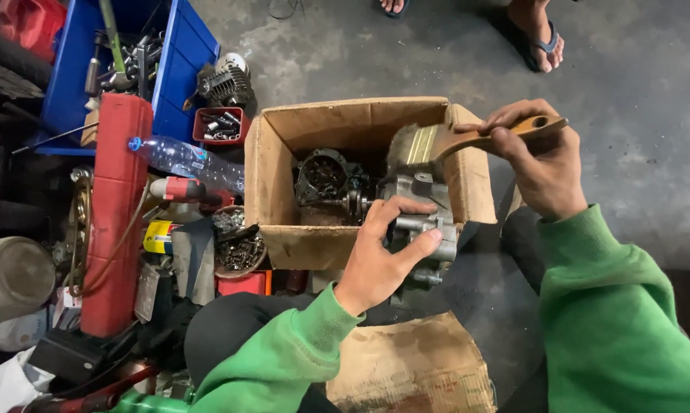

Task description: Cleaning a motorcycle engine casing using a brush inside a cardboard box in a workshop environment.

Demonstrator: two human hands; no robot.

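From the camera on your head, your left hand [379,256] is wrapped around a grey metal engine part [425,222]. Your fingers [406,206] curl over its top and your thumb presses its side, so it sits tight in your grip and cannot roll. You hold it right over the near edge of the cardboard box [280,153], likely so any dirt that falls off drops inside and not on your lap.

Your right hand [540,164] is closed around the wooden handle of a wide paintbrush [452,141]. The fingers are folded all the way round the handle. The bristles point down and left, just above the metal part, close enough to sweep it.

The box is open at the top, with its flaps folded out. Inside lies a dark round engine piece [323,176] and some more greasy bits that are too dark to tell apart.

To your left is a small red tray [221,126] full of little metal pieces. A round bowl [238,245] holds nuts and bolts. A big blue bin [180,61] holds long tools. A clear plastic bottle [184,160] lies on its side beside a tall red case [115,214].

A flat piece of cardboard [414,367] lies by your knees.
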